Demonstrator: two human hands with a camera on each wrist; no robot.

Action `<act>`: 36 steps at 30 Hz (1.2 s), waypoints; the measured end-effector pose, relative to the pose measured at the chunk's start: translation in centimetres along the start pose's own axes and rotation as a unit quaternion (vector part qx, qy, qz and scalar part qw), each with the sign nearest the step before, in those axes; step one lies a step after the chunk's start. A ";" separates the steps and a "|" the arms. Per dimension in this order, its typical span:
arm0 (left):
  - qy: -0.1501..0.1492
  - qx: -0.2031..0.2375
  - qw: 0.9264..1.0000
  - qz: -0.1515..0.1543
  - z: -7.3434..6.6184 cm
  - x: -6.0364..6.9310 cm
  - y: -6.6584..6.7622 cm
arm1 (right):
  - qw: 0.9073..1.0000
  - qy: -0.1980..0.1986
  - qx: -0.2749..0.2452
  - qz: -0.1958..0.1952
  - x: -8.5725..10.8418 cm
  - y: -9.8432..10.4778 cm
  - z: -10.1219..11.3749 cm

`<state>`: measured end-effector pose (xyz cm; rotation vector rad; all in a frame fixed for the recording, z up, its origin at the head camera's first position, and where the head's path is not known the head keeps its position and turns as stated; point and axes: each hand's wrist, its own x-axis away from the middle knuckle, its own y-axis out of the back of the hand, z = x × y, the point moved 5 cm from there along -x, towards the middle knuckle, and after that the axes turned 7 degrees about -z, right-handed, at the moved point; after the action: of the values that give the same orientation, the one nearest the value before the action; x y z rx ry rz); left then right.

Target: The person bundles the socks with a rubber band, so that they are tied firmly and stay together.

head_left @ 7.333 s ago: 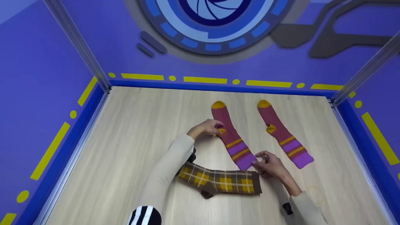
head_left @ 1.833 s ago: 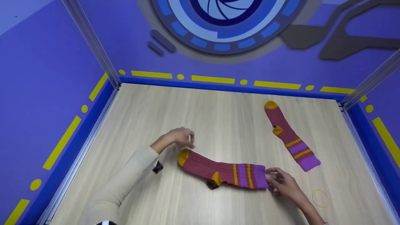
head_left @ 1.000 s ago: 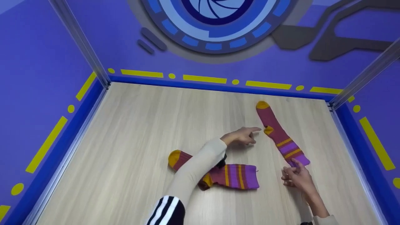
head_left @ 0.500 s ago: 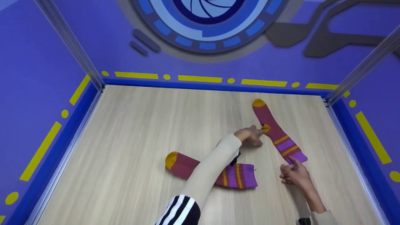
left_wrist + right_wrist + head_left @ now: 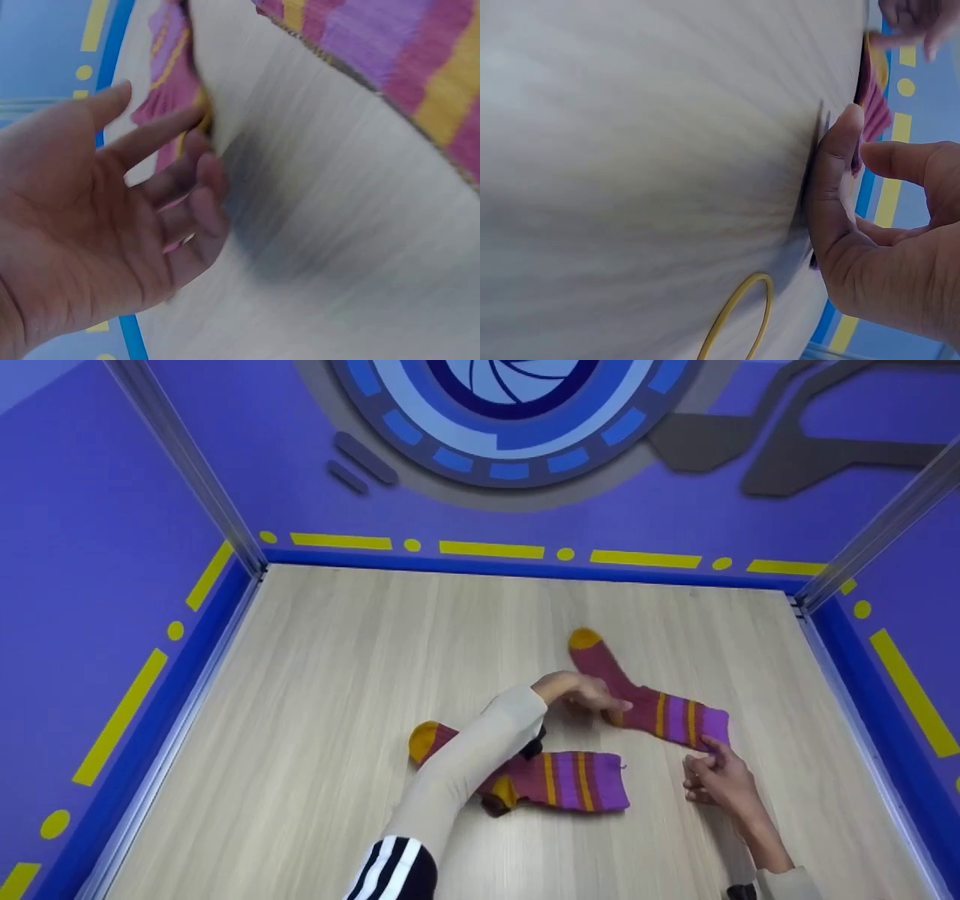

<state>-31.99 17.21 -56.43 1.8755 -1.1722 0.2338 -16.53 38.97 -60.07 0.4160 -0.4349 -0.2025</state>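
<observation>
A maroon sock (image 5: 675, 720) with mustard toe and heel and a purple striped cuff lies bent on the tabletop in the head view. My left hand (image 5: 589, 692) touches it at the heel with an outstretched index finger, the other fingers loosely bent in the left wrist view. At the cuff, my right hand (image 5: 727, 780) rests an index finger on the purple edge; the right wrist view shows its thumb held apart. A matching maroon sock (image 5: 585, 784) lies nearer, partly hidden under my left forearm. The brown heel of a plaid sock (image 5: 495, 806) peeks out beneath it.
A thin yellow rubber band (image 5: 761, 300) lies on the table beside my right hand in the right wrist view. Blue-purple panels (image 5: 465, 525) with metal corner posts enclose the pale wooden tabletop (image 5: 322, 675) at the back and both sides.
Earlier, one maroon sock was laid over the plaid sock. Since then my left hand has crossed to the other maroon sock and pulled its heel and toe nearer, swinging it about the cuff under my right hand.
</observation>
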 end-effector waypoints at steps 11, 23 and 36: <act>-0.021 0.072 0.967 -0.243 3.5 0.3 3.7 | 0.999 0.002 0.044 -0.021 -0.7 2.7 0.4; 0.096 0.092 0.914 -0.384 7.2 0.2 4.3 | 0.971 0.122 0.184 -0.087 -4.8 3.9 1.9; 0.116 0.015 0.935 -0.336 7.0 0.0 4.5 | 0.967 0.083 0.238 -0.037 -5.5 4.8 2.3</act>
<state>-37.52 11.16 -57.94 2.0917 -0.3282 0.0837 -21.90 44.01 -58.12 0.9159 -0.3008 -0.1321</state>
